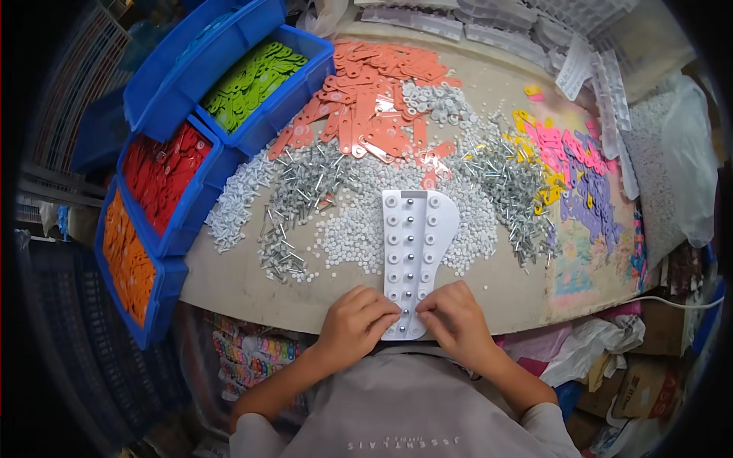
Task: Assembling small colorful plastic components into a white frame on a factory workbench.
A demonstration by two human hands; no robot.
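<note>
A white plastic holder (447, 221) stands lengthwise at the near edge of the table. Small white rings (393, 238) line both its long sides, and round metal heads (410, 238) run in a row down its middle. At the near end, my left hand (355, 324) is pinched over the left row. My right hand (460, 322) pinches across from it, over the right row. What lies between the fingertips of either hand is too small or hidden to make out. Beyond the holder's far end lies a coral plastic strip (429, 182).
Around the holder spread loose white rings (343, 238), metal pins (504, 179) and white pegs (233, 210). Coral strips (366, 61) pile up behind. Blue bins (263, 126) of green, red and orange strips stand left. Pink strips (561, 149) and purple strips (594, 200) lie right.
</note>
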